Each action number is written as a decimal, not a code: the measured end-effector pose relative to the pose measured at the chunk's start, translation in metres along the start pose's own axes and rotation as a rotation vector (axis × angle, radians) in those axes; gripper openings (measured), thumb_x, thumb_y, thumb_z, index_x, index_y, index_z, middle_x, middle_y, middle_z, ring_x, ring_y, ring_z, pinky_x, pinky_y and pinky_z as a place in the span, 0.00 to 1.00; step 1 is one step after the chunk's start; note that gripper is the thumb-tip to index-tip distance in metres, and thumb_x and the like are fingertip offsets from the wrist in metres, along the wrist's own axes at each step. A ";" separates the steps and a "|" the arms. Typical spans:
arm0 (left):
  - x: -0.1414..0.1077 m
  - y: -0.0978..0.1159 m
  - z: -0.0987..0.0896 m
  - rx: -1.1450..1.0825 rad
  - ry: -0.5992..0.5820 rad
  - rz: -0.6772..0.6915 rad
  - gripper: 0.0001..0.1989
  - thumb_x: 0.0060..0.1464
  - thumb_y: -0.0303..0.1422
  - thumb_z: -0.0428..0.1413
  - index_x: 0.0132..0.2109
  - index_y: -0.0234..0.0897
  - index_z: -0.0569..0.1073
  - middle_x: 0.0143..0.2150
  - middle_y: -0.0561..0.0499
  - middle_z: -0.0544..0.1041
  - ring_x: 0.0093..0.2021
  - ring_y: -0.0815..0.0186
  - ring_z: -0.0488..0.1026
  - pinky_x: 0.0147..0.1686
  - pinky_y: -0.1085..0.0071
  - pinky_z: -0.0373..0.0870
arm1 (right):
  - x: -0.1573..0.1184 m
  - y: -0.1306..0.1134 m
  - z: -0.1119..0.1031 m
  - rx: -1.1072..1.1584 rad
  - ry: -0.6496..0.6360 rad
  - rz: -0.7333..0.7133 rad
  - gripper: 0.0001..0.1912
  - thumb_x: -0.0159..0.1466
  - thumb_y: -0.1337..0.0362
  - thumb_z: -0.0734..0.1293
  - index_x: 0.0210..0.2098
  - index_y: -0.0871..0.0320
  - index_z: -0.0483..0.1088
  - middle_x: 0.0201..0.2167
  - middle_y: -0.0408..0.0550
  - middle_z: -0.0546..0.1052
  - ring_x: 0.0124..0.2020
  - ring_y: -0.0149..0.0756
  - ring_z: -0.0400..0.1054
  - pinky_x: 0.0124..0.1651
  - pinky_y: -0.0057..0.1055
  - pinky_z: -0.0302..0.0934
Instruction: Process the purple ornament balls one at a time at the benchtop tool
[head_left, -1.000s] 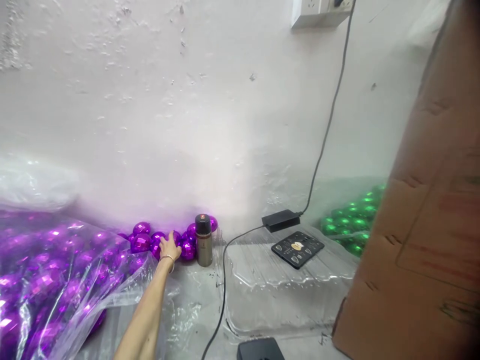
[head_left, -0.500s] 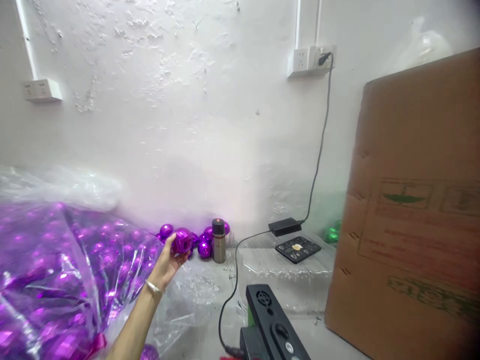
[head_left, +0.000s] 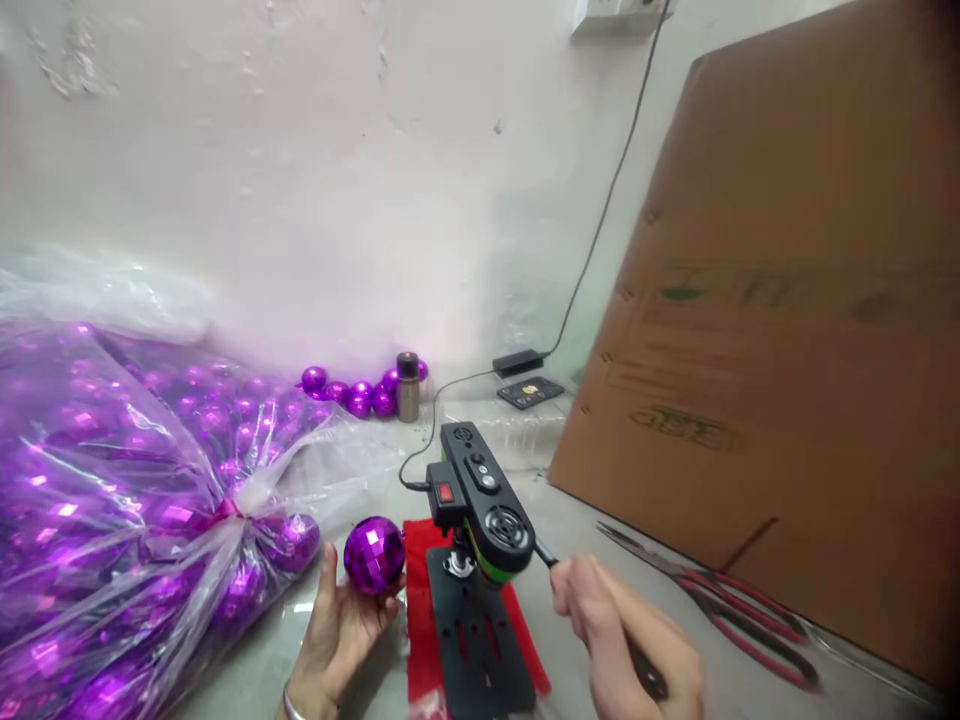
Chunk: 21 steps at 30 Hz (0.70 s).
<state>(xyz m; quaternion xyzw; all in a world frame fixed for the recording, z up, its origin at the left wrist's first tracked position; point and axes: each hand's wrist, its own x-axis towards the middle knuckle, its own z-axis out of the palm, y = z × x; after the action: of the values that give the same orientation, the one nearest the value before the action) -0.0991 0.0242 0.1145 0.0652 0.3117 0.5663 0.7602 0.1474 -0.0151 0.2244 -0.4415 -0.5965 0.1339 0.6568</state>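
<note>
A shiny purple faceted ball (head_left: 374,556) rests in the fingers of my left hand (head_left: 341,635), palm up, just left of a black machine (head_left: 487,500). My right hand (head_left: 626,640) is closed around a dark-handled tool (head_left: 646,672), whose thin metal shaft reaches toward the machine's right side. The machine's head stands over a black slotted base plate (head_left: 484,630), which lies on a red cloth (head_left: 421,620). Whether the tool's tip touches the machine cannot be made out.
A large clear bag of purple balls (head_left: 150,510) fills the left. Loose balls (head_left: 360,397) and a bottle (head_left: 408,390) stand by the wall. A cable runs to an adapter (head_left: 519,362) beside a black tablet-like item (head_left: 530,392). Red-handled scissors (head_left: 735,610) lie before a cardboard box (head_left: 765,330).
The view has tilted down. My left hand has brought the ball back from the wall to beside the machine. My right hand, holding the tool, has come into view.
</note>
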 end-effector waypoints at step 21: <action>-0.001 -0.093 -0.002 1.439 0.121 0.545 0.40 0.48 0.47 0.64 0.67 0.35 0.71 0.66 0.33 0.78 0.67 0.38 0.75 0.69 0.40 0.68 | 0.001 -0.005 -0.004 -0.014 -0.131 -0.133 0.17 0.77 0.74 0.58 0.31 0.53 0.58 0.24 0.36 0.62 0.23 0.24 0.59 0.28 0.23 0.55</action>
<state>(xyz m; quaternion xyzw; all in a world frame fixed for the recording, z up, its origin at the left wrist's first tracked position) -0.0234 -0.0094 0.0713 0.5869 0.6170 0.3939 0.3459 0.1491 -0.0193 0.2291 -0.3960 -0.6670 0.1143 0.6207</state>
